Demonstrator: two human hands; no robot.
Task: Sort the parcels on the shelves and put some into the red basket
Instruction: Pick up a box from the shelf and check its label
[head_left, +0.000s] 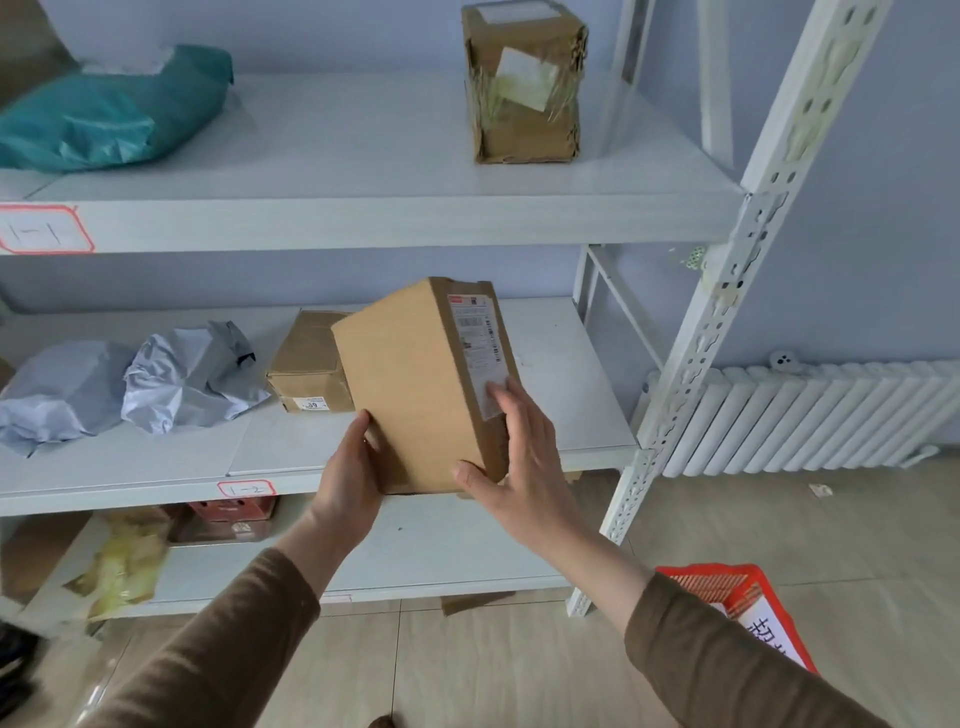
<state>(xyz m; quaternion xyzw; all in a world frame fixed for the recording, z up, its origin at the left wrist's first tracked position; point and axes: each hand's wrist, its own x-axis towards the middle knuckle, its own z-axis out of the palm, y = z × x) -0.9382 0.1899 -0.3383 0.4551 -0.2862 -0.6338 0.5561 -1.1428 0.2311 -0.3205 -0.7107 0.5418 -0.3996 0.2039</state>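
A brown cardboard parcel (415, 384) with a white shipping label on its right side is held tilted in front of the middle shelf (291, 452). My left hand (348, 467) grips its lower left edge. My right hand (519, 457) holds its lower right corner, fingers lying over the label and thumb across the front face. The red basket (727, 592) stands on the floor at the lower right, partly hidden by my right sleeve.
A smaller brown box (309, 369) and two crumpled grey mailer bags (187, 379) lie on the middle shelf. The top shelf carries a teal bag (104, 114) and a taped box (524, 83). A yellowish parcel (124, 566) sits on the lowest shelf. A white radiator (810, 415) lines the right wall.
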